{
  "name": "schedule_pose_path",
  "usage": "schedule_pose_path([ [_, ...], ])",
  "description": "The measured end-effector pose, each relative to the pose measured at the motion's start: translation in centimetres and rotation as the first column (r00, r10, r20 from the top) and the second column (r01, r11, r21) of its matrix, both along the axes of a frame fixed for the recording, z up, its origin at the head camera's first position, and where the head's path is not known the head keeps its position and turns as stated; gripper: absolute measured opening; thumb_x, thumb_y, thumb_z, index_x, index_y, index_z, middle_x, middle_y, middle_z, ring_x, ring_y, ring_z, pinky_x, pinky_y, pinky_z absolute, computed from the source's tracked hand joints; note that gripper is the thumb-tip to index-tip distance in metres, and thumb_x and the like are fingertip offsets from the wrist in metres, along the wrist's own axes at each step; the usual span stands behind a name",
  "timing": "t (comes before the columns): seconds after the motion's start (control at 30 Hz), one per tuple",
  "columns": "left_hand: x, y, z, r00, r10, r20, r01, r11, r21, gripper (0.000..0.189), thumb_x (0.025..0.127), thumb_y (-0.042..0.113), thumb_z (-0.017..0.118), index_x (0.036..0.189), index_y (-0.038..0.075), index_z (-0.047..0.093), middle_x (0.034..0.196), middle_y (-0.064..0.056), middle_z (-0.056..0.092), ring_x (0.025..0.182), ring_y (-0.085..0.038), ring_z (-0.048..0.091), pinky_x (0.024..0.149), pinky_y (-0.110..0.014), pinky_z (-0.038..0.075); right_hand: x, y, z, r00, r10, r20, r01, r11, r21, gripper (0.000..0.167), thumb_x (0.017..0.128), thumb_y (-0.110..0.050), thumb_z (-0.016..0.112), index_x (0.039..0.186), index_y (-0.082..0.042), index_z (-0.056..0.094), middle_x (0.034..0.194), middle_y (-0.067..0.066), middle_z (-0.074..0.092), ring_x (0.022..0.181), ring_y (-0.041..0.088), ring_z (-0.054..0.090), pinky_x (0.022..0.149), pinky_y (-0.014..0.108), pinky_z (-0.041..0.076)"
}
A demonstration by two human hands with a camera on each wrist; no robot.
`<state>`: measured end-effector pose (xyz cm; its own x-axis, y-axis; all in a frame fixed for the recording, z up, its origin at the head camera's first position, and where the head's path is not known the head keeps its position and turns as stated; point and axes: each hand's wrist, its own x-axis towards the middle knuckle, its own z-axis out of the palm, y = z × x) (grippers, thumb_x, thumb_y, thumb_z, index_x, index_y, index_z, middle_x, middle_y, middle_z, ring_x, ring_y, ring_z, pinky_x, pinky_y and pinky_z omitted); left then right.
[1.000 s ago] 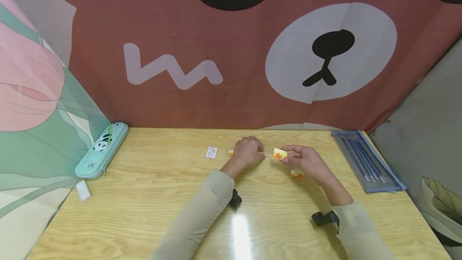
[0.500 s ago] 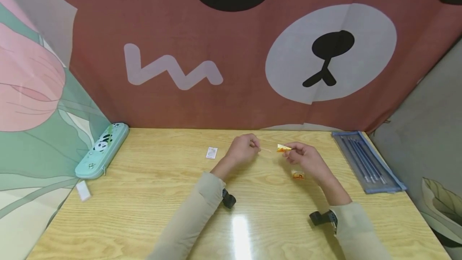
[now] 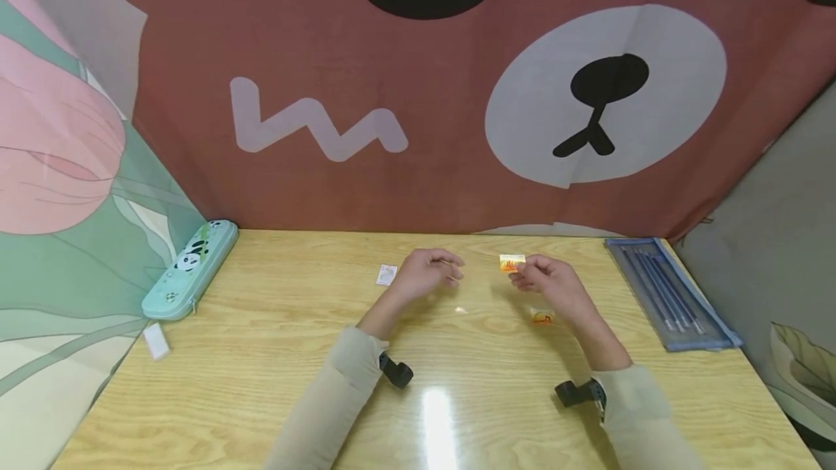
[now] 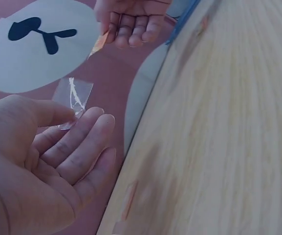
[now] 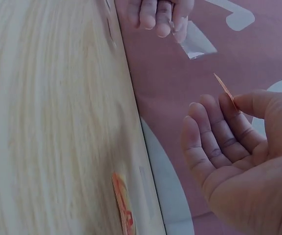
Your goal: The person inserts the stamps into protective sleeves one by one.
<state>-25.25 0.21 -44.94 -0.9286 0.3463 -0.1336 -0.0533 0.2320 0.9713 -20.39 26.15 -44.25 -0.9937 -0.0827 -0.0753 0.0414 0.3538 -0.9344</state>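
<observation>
Between thumb and fingertips, my left hand (image 3: 424, 272) pinches a small clear plastic film piece (image 4: 74, 95), held up above the table. My right hand (image 3: 547, 281) pinches a small orange-and-yellow printed card (image 3: 511, 262) by its edge. In the right wrist view that card (image 5: 225, 89) shows nearly edge-on. The two hands are apart, with a gap between film and card. A second orange printed card (image 3: 542, 317) lies on the table below my right hand. Left of my left hand lies a small whitish card (image 3: 387, 275) with a faint picture.
A mint panda pencil case (image 3: 189, 270) lies at the far left, with a small white block (image 3: 156, 341) before it. On the right is a blue-edged see-through pouch (image 3: 673, 296) with several pencils. A printed cloth (image 3: 431, 194) hangs behind the wooden table (image 3: 261, 383).
My left hand has moved left, away from my right hand, carrying the clear film. The card in my right hand has tilted and now shows its printed face again.
</observation>
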Motion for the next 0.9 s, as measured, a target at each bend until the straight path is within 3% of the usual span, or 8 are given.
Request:
schedule_pose_path([
  [0.17, 0.3, -0.6, 0.6, 0.999, 0.037, 0.039, -0.040, 0.996, 0.081, 0.023, 0.099, 0.011, 0.057, 0.111, -0.002, 0.072, 0.100, -0.016, 0.075, 0.098, -0.038, 0.074, 0.091, -0.044, 0.061, -0.2, -0.5, 0.4, 1.000, -0.025, 0.001, 0.025, 0.996, -0.085, 0.031, 0.101, -0.024, 0.065, 0.112, 0.005, 0.065, 0.102, 0.009, 0.075, 0.097, 0.021, 0.074, 0.091, 0.041, 0.061],
  [0.33, 0.5, -1.4, 1.1, 0.997, 0.057, 0.046, -0.061, 0.992, 0.108, 0.024, 0.103, 0.017, 0.059, 0.114, 0.002, 0.073, 0.101, -0.012, 0.075, 0.094, -0.030, 0.075, 0.096, -0.051, 0.058, -0.5, -1.3, 0.9, 1.000, 0.001, 0.001, -0.001, 0.979, -0.205, 0.017, 0.099, -0.008, 0.064, 0.106, 0.006, 0.058, 0.088, 0.000, 0.075, 0.088, 0.020, 0.076, 0.084, 0.035, 0.064],
  [0.47, 0.7, -1.8, 1.4, 0.995, 0.084, 0.054, -0.091, 0.985, 0.149, 0.026, 0.101, 0.019, 0.064, 0.117, 0.001, 0.073, 0.104, -0.013, 0.077, 0.085, -0.019, 0.076, 0.099, -0.054, 0.056, -0.7, -1.8, 1.2, 1.000, 0.005, -0.003, -0.006, 0.979, -0.205, 0.028, 0.099, -0.007, 0.062, 0.124, 0.003, 0.057, 0.086, -0.002, 0.075, 0.086, 0.019, 0.076, 0.084, 0.033, 0.063],
  [0.6, 0.8, -2.1, 1.5, 0.990, 0.120, 0.070, -0.132, 0.972, 0.196, 0.027, 0.098, 0.014, 0.066, 0.120, -0.001, 0.073, 0.103, -0.018, 0.078, 0.079, -0.015, 0.077, 0.098, -0.055, 0.056, -0.9, -2.2, 1.4, 1.000, 0.000, -0.005, -0.001, 0.978, -0.209, 0.042, 0.099, -0.007, 0.061, 0.139, 0.003, 0.056, 0.089, -0.004, 0.075, 0.085, 0.013, 0.075, 0.083, 0.029, 0.063],
  [0.7, 0.8, -2.2, 1.5, 0.987, 0.143, 0.073, -0.156, 0.963, 0.220, 0.027, 0.098, 0.011, 0.066, 0.121, 0.001, 0.073, 0.102, -0.019, 0.078, 0.081, -0.017, 0.078, 0.098, -0.055, 0.055, -1.0, -2.6, 1.5, 1.000, -0.010, 0.000, 0.009, 0.972, -0.237, 0.040, 0.099, -0.006, 0.061, 0.136, 0.007, 0.058, 0.092, -0.006, 0.074, 0.084, 0.008, 0.074, 0.083, 0.028, 0.063],
  [0.9, 0.5, -2.2, 1.7, 0.986, 0.164, 0.036, -0.168, 0.956, 0.241, 0.026, 0.098, 0.012, 0.066, 0.119, -0.001, 0.073, 0.100, -0.016, 0.078, 0.079, -0.014, 0.077, 0.093, -0.045, 0.060, -1.4, -3.2, 1.8, 0.999, -0.049, -0.007, 0.045, 0.957, -0.286, 0.033, 0.099, -0.008, 0.063, 0.127, 0.010, 0.060, 0.095, -0.006, 0.073, 0.083, 0.008, 0.073, 0.082, 0.027, 0.063],
])
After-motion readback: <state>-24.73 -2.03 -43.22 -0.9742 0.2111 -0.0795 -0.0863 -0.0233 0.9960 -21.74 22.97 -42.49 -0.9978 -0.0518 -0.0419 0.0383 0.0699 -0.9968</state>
